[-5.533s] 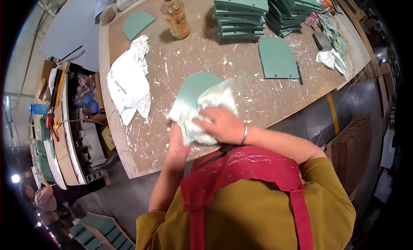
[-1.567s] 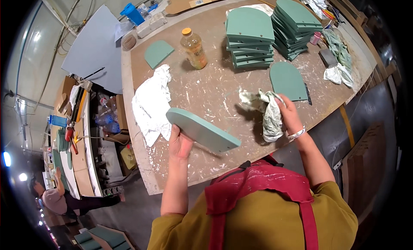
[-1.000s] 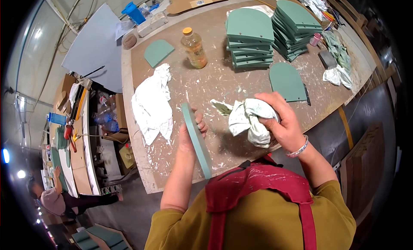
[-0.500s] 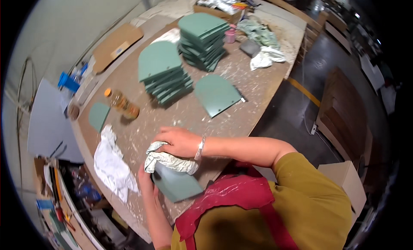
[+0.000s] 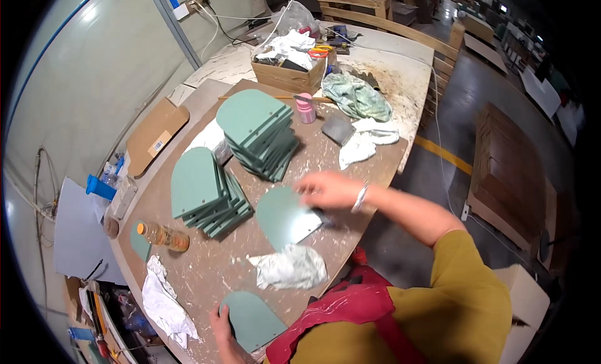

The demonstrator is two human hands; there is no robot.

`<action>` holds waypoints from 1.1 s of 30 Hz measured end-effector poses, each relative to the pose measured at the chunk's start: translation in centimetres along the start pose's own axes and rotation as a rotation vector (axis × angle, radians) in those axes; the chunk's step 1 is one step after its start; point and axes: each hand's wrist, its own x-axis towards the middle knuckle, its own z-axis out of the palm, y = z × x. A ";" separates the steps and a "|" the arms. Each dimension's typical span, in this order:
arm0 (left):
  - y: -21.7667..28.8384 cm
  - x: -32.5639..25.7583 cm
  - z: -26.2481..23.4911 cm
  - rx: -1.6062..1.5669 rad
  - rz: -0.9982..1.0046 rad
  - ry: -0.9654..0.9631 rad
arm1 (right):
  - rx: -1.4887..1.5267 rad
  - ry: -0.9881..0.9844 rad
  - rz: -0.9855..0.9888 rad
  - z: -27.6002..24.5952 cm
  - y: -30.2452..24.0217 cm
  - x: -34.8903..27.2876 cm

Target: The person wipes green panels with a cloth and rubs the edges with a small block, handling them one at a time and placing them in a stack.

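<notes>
A green panel (image 5: 253,320) with one rounded end lies at the table's near edge. My left hand (image 5: 222,326) grips its left side, thumb and fingers at the rim. My right hand (image 5: 330,190), blurred and with its fingers loosely apart, is over the right edge of another green panel (image 5: 282,217). I see nothing held in it. A small dark item (image 5: 330,219) at that panel's corner is too smeared to name. Between the two panels lies a crumpled pale cloth (image 5: 291,267), touched by neither hand.
Two stacks of green panels, the nearer (image 5: 197,182) and the farther (image 5: 253,123), stand beyond. A bottle with an orange cap (image 5: 164,236), a white cloth (image 5: 164,301), a pink bottle (image 5: 305,108), a grey block (image 5: 338,130) and a cardboard box (image 5: 285,78) are on the table.
My right hand has let go of the pale cloth, now on the table, and moved away to the other panel. My left hand stays on the near panel. The view has shifted.
</notes>
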 end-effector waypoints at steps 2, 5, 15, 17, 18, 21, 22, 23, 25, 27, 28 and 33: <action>1.5 -0.6 0.4 0.068 -0.017 0.045 | 0.032 0.233 0.090 -7.5 3.2 1.5; 2.8 -1.1 1.5 0.291 0.002 0.117 | -0.084 0.454 0.181 -16.5 11.4 6.3; 9.4 -3.5 6.6 1.043 -0.081 0.241 | -0.565 0.532 0.145 -26.4 23.4 26.1; 9.9 -3.7 7.2 1.162 -0.150 0.295 | -0.641 0.458 0.264 -26.3 24.4 28.6; 11.2 -4.2 8.4 1.170 -0.194 0.311 | -0.692 0.418 0.313 -26.4 24.8 29.5; 9.0 -3.5 7.2 1.057 -0.234 0.329 | -0.790 0.268 0.492 -26.9 26.5 31.8; 8.1 -3.3 6.7 0.995 -0.233 0.328 | -0.751 0.254 0.519 -27.0 27.4 32.2; 7.2 -3.2 6.3 0.948 -0.253 0.331 | -0.711 0.239 0.547 -27.0 28.1 32.7; 6.3 -3.3 6.2 0.852 -0.296 0.330 | -0.735 0.194 0.580 -26.9 28.9 33.1; 4.8 -3.0 5.8 0.771 -0.277 0.362 | -0.747 0.209 0.572 -26.7 29.3 33.1; 3.9 -2.9 5.3 0.730 -0.266 0.383 | -0.753 0.183 0.616 -26.6 29.4 33.7; 3.0 -2.8 5.1 0.632 -0.176 0.366 | -0.694 0.136 0.704 -27.3 29.8 35.0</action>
